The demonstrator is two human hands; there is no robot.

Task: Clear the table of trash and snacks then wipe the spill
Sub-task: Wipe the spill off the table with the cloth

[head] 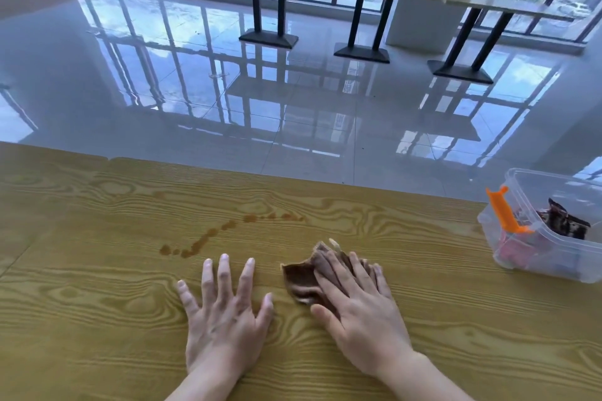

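1. Since the table point(97, 303) carries no loose wrappers or snacks that I can see, I judge the clearing part done and the wiping part in hand.
2. Right hand point(361, 306) lies palm down on a brown cloth point(301, 280), fingers spread and pressed flat on it, not pinching. I read that as a wiping grip: weight on the cloth so it drags across the wood instead of bunching.
3. Cloth sits crumpled, part sticking out to the left of the hand, part poking out past the fingertips. Near edge of the table, right of centre.
4. Left hand point(224, 306) is flat on the bare wood just beside the cloth, fingers fanned wide, holding nothing. Looks like a brace for balance while the other hand works.
5. Spill point(224, 231) is a broken trail of brown drops and streaks, beyond the left hand, curving up and right toward the middle of the table. Cloth is not touching it; a dry gap lies between them.
6. Clear plastic bin point(553, 257) stands at the right end of the table, well apart from the hands. Dark wrappers point(566, 221) and something red lie inside, an orange latch point(505, 215) on its side. I take it as the drop spot for the snacks, parked out of the wiping path.
7. Next move, my guess: slide the cloth forward and left onto the trail.
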